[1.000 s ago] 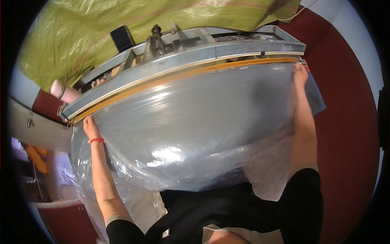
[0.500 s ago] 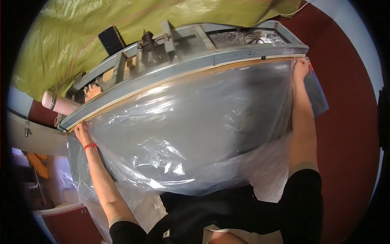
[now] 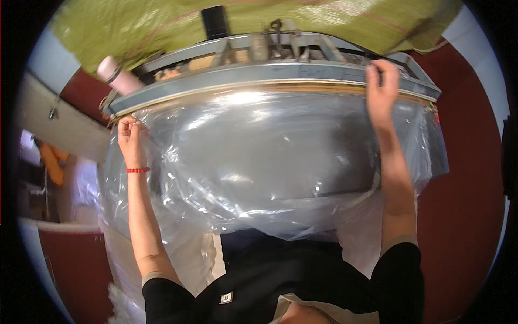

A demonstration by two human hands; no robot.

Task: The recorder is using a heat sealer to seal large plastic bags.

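Note:
A wide clear plastic film (image 3: 243,140) hangs from the front edge of a long grey metal frame (image 3: 216,78) and drapes down toward my body. Tan and pale strips (image 3: 270,86) run along that edge. At the frame's left end, my left hand (image 3: 132,141) has its fingers pinched together on the film's upper corner; the fingertips partly hide the contact. My right hand (image 3: 383,90) is raised over the front bar, right of the middle. Its thumb and forefinger are apart, and nothing shows between them.
A pink bottle (image 3: 120,76) leans by the frame's left end. Behind the frame, a black phone-like slab (image 3: 215,21) lies on a yellow-green woven sheet (image 3: 324,16). Scissors-like handles (image 3: 276,27) stick up from the frame. Dark red flooring (image 3: 469,189) lies to the right.
My right hand has let go of the film's right corner and moved left and up over the bar. My left hand stays at the left corner. The whole view has turned.

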